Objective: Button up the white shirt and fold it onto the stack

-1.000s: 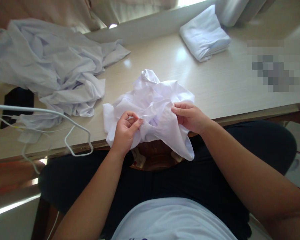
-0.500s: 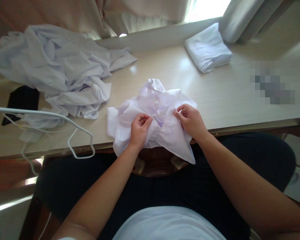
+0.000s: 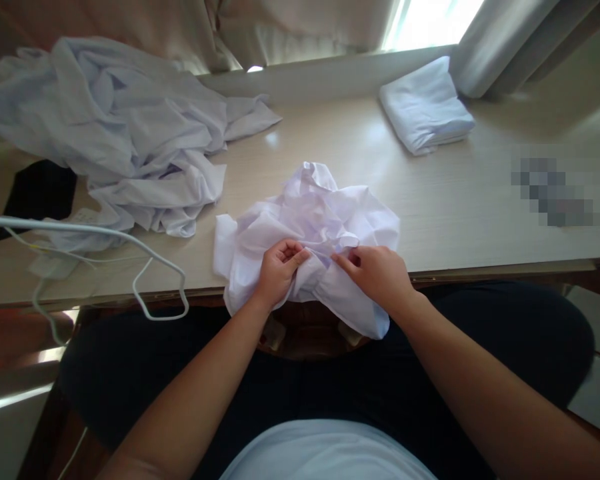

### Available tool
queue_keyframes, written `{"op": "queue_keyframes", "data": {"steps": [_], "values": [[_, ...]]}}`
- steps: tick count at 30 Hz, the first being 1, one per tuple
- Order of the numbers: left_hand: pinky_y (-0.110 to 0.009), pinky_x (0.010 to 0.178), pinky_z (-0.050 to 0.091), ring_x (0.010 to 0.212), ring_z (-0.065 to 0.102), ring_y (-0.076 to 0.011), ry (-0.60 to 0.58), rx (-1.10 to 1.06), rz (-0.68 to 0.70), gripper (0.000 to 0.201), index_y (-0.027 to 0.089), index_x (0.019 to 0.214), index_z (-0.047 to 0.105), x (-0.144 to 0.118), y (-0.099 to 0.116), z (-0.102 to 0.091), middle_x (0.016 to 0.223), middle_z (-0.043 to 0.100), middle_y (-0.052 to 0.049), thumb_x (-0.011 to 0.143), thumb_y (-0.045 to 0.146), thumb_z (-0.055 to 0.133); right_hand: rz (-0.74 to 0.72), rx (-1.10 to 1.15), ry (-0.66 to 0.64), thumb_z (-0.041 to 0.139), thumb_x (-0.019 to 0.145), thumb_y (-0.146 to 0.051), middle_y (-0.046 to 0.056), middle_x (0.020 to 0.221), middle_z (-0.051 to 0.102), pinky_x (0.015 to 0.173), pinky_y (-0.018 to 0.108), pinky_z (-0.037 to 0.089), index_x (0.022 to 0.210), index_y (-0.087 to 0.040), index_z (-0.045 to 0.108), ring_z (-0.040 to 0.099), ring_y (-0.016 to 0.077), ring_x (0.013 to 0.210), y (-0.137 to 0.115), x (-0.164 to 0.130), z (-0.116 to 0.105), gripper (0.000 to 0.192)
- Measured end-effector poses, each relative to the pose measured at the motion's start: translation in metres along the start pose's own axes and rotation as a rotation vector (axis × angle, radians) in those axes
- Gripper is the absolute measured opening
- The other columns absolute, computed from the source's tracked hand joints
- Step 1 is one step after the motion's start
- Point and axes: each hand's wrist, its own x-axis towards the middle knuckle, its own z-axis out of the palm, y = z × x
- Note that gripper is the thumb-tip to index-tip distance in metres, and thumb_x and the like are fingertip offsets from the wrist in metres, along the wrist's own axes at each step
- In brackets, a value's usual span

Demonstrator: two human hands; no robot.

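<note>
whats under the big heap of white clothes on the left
The heap of white clothes lies on the table. A dark flat thing pokes out at its left edge; how far it runs underneath is covered.

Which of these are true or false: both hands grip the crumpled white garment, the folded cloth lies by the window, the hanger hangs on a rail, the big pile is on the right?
1. Both the left hand and right hand grip the crumpled white garment. True.
2. The folded white cloth lies near the window. True.
3. The white hanger hangs on a rail. False: it lies at the table edge.
4. The big loose pile is on the right. False: it is on the left.
</note>
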Motion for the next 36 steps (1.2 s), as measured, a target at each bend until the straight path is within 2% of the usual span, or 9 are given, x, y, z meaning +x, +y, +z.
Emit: {"op": "queue_keyframes", "data": {"steps": [4,7,11,18,22,24,26,30,36], "values": [[-0.02,0.057,0.039,0.06,0.05,-0.0083,-0.012,0.002,-0.004,0.034,0.018,0.079,0.058,-0.002,0.001,0.001,0.07,0.057,0.003,0.072,0.039,0.084,0.03,-0.022,-0.014,0.037,0.092,-0.076,0.009,0.07,0.07,0.057,0.032,0.028,0.068,-0.023,0.069,0.063,0.0243,0.067,-0.001,0.004,0.004,0.066],[-0.02,0.055,0.038,0.059,0.049,-0.0081,-0.007,0.019,0.001,0.033,0.018,0.078,0.058,-0.004,0.0,0.002,0.068,0.057,0.003,0.073,0.039,0.083,0.002,-0.021,-0.038,0.044,0.094,-0.067,0.009,0.075,0.072,0.059,0.033,0.031,0.076,-0.024,0.075,0.065,0.025,0.072,-0.004,0.005,0.007,0.055],[-0.021,0.063,0.043,0.067,0.055,-0.0096,-0.005,0.037,0.03,0.028,0.017,0.082,0.064,-0.004,-0.001,0.003,0.075,0.062,0.0,0.076,0.037,0.082,-0.039,0.002,-0.049,0.053,0.092,-0.06,0.008,0.08,0.074,0.064,0.033,0.036,0.086,-0.027,0.076,0.067,0.0256,0.078,-0.003,0.005,0.009,0.041],[-0.023,0.07,0.048,0.074,0.061,-0.0122,-0.01,0.033,0.027,0.029,0.018,0.09,0.067,-0.004,0.001,0.003,0.083,0.068,-0.002,0.075,0.038,0.082,-0.027,-0.005,-0.048,0.063,0.083,-0.069,0.008,0.085,0.074,0.068,0.033,0.041,0.088,-0.024,0.073,0.068,0.0277,0.082,-0.002,0.006,0.012,0.046],[-0.025,0.073,0.051,0.078,0.063,-0.0134,-0.012,0.015,0.046,0.028,0.019,0.092,0.068,-0.005,0.002,0.003,0.086,0.069,-0.003,0.076,0.038,0.081,-0.013,-0.015,0.02,0.051,0.097,-0.047,0.009,0.095,0.075,0.072,0.034,0.042,0.1,-0.022,0.069,0.069,0.0266,0.088,-0.002,0.006,0.014,0.031],[-0.025,0.073,0.051,0.079,0.063,-0.0137,-0.018,0.016,0.052,0.029,0.019,0.094,0.068,-0.005,0.001,0.003,0.087,0.069,-0.003,0.076,0.038,0.081,-0.027,-0.026,0.02,0.049,0.098,-0.037,0.008,0.099,0.075,0.071,0.033,0.041,0.103,-0.022,0.067,0.069,0.0256,0.088,-0.002,0.006,0.014,0.024],[-0.025,0.073,0.05,0.079,0.063,-0.0133,-0.025,0.02,0.054,0.03,0.019,0.095,0.067,-0.004,0.001,0.002,0.088,0.069,-0.003,0.075,0.037,0.082,-0.032,-0.033,0.01,0.052,0.096,-0.04,0.008,0.099,0.074,0.069,0.033,0.041,0.101,-0.022,0.067,0.068,0.0255,0.087,-0.003,0.005,0.014,0.024],[-0.024,0.073,0.049,0.078,0.062,-0.0123,-0.04,0.031,0.06,0.032,0.019,0.098,0.065,-0.004,0.0,0.001,0.086,0.068,-0.003,0.076,0.035,0.081,-0.024,-0.04,-0.013,0.056,0.09,-0.059,0.009,0.096,0.074,0.067,0.033,0.04,0.085,-0.022,0.07,0.068,0.0258,0.085,-0.007,0.005,0.017,0.04],[-0.024,0.076,0.049,0.08,0.063,-0.0128,-0.03,0.066,0.079,0.03,0.018,0.093,0.066,-0.003,-0.001,0.003,0.088,0.068,-0.003,0.075,0.036,0.082,-0.004,-0.063,-0.001,0.052,0.093,-0.052,0.01,0.092,0.075,0.067,0.032,0.04,0.079,-0.022,0.073,0.067,0.0246,0.083,-0.007,0.01,0.021,0.039]]}}
